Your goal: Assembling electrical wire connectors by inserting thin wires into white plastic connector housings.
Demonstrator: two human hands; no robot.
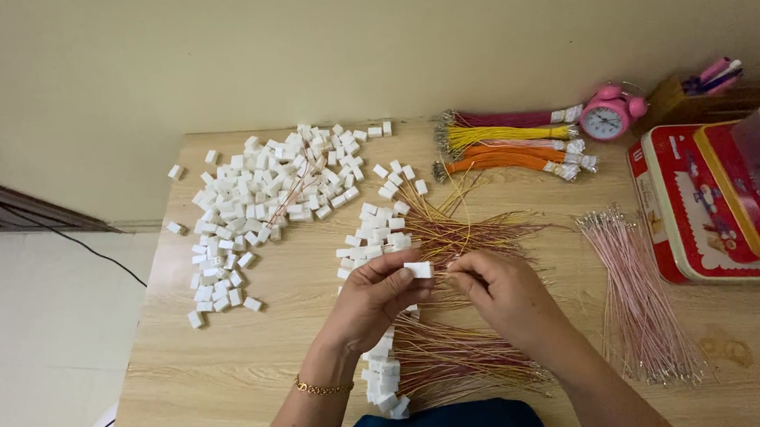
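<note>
Head cam's showing the left hand (373, 295) pinching a small white connector block (417, 270) while the right hand's (496, 287) fingers are closing on a thin wire at its end. Wired-up ones (415, 237) are piling up mid-table, but that loose white heap (264, 193) is looking mostly untouched. Red rectangular tin (696, 217) is sitting far right.
</note>
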